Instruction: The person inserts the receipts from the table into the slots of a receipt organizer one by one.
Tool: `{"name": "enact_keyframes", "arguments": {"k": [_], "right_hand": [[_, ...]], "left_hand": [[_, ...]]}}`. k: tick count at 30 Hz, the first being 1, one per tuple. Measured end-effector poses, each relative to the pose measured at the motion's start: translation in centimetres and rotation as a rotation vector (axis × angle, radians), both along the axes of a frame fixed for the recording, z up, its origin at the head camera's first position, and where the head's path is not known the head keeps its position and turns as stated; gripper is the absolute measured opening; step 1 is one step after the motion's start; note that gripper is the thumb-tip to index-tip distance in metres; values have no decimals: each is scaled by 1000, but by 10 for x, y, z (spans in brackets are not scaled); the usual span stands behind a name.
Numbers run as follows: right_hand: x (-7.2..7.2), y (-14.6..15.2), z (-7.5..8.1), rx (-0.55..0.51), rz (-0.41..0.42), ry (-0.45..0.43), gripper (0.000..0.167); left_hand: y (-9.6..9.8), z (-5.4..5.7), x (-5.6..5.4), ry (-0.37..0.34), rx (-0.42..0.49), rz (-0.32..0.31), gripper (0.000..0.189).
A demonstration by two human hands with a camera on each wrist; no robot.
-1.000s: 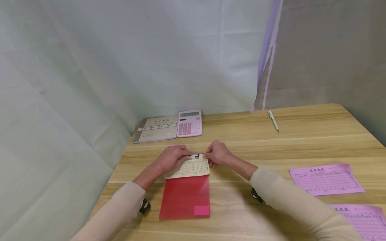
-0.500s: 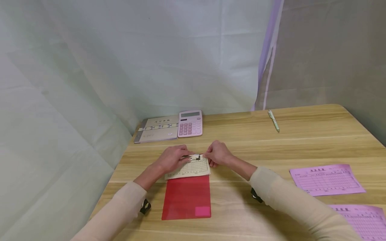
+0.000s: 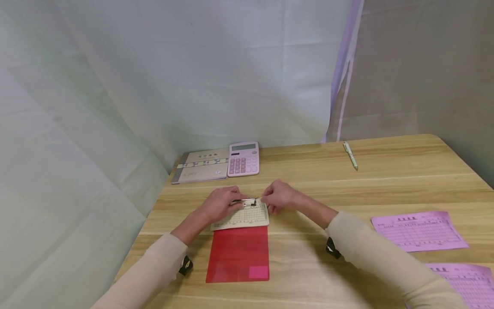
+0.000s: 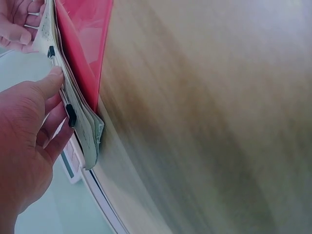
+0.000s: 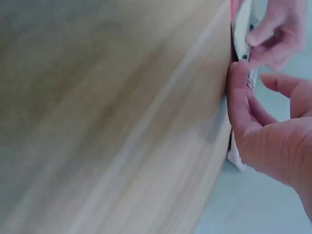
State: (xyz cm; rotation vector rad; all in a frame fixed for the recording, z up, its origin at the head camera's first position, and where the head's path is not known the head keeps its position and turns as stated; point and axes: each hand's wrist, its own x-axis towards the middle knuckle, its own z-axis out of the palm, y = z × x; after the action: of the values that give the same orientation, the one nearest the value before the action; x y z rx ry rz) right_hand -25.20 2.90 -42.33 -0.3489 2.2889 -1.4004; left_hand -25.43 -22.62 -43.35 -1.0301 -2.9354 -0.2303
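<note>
In the head view a stack of cream printed forms (image 3: 247,216) lies over the top of a red folder (image 3: 237,253) with a pink label. A silver file clip (image 3: 243,200) with black ends runs along the forms' top edge. My left hand (image 3: 220,205) grips this clip, and the left wrist view shows the thumb (image 4: 56,78) on its bar and the fingers behind. At the top right corner of the forms, my right hand (image 3: 279,197) touches the edge with its fingers. The right wrist view shows that hand's thumb (image 5: 278,82) apart from its index finger.
A pink calculator (image 3: 244,159) stands beside a beige booklet (image 3: 202,165) at the back left. Farther right lies a pen (image 3: 350,155). Two purple printed forms (image 3: 420,231) lie on the right of the wooden table (image 3: 308,266), which a pale curtain (image 3: 239,77) backs.
Over the last second the clip's silver bar has tilted up into clearer view and the folder has shifted slightly. My right wrist has moved a little to the right; the left hand stays at the clip.
</note>
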Motion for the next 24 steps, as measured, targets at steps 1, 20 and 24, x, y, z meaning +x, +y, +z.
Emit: {"name": "enact_keyframes", "arguments": {"k": [1, 20, 24], "right_hand": [[1, -1, 0, 1, 1, -3, 13], [8, -7, -3, 10, -81, 80, 6], [8, -8, -3, 18, -76, 86, 6]], "left_hand": [[0, 0, 0, 1, 4, -1, 32], [3, 2, 3, 23, -24, -9, 30], [3, 3, 3, 21, -31, -13, 29]]}}
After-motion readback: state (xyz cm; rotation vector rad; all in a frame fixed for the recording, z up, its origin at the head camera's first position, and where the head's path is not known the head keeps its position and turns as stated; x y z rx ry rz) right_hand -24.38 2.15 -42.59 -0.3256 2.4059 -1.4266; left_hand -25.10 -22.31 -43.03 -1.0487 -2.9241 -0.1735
